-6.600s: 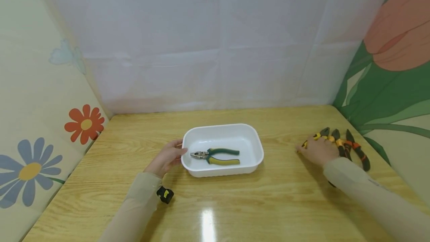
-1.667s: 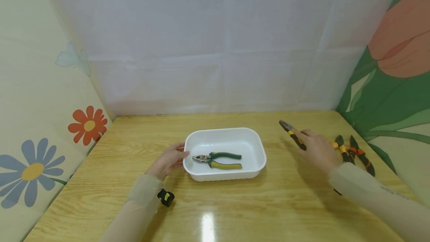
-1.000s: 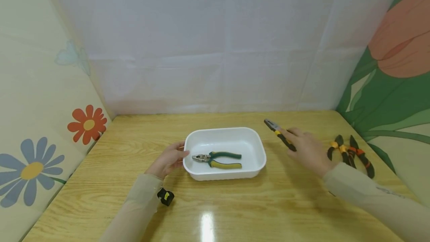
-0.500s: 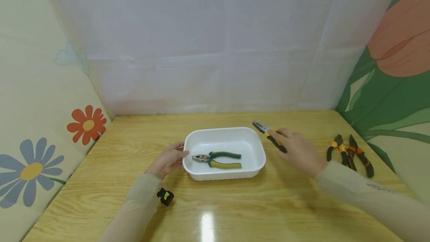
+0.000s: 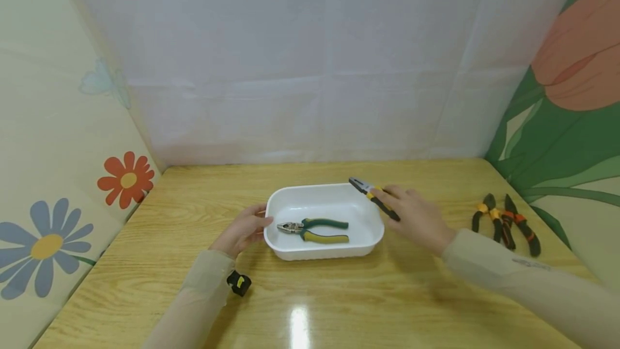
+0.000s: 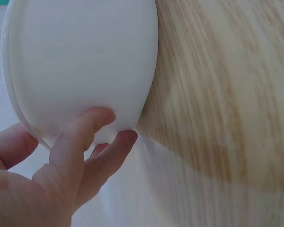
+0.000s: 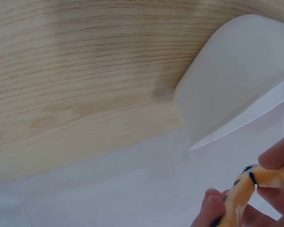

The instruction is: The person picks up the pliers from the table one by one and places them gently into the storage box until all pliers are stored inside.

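Holds the black-and-yellow pliers in the right hand, with a narrow grip of bent fingers and thumb about the handle part, as also seen in the right wrist view. Carries them over the far right corner of the white tray, with jaws directed to the far side and toward the tray's left end; from these views, cannot tell about contact with the rim. Grips the tray's left end with the left hand, also in a narrow pinch, with thumb at the rim and bent fingers against the outer wall, well visible in the left wrist view. Has inside the tray one pair of green pliers, lying flat on the bottom nearer to the near wall, with metal jaws toward the left end and with handles, one dark green and one yellow-green, spread toward the right end. Shows on the wooden table, well apart from the tray to its right, orange-banded pliers and, just beside but farther from the tray, red-banded pliers, both with dark jaws pointing to the far side.
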Demonstrator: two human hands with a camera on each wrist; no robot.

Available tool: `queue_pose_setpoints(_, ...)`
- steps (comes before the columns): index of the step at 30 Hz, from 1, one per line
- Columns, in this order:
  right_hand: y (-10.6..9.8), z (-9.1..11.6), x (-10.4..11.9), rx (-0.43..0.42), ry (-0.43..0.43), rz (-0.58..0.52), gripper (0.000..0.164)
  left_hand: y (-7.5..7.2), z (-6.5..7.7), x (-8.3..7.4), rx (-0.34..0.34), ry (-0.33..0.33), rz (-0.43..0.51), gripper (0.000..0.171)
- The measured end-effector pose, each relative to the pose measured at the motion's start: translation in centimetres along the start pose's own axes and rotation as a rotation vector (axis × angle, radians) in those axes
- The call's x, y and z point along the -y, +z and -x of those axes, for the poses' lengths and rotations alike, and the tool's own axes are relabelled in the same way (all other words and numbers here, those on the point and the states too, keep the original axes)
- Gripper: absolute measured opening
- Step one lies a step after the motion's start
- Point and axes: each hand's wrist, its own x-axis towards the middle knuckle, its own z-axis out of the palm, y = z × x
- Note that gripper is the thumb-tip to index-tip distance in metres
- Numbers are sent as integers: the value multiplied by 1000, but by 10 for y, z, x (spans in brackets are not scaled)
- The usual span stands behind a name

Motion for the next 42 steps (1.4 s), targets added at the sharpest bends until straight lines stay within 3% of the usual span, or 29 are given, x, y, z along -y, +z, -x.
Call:
queue_pose_setpoints(11,6,-9,8,21,-51,-19,62,-1,0,-1,1,-11,1,52)
queue_pose_setpoints(42,16,-39,32,-30,-257,-21,59,-4,-2,0,5,-7,-12,51)
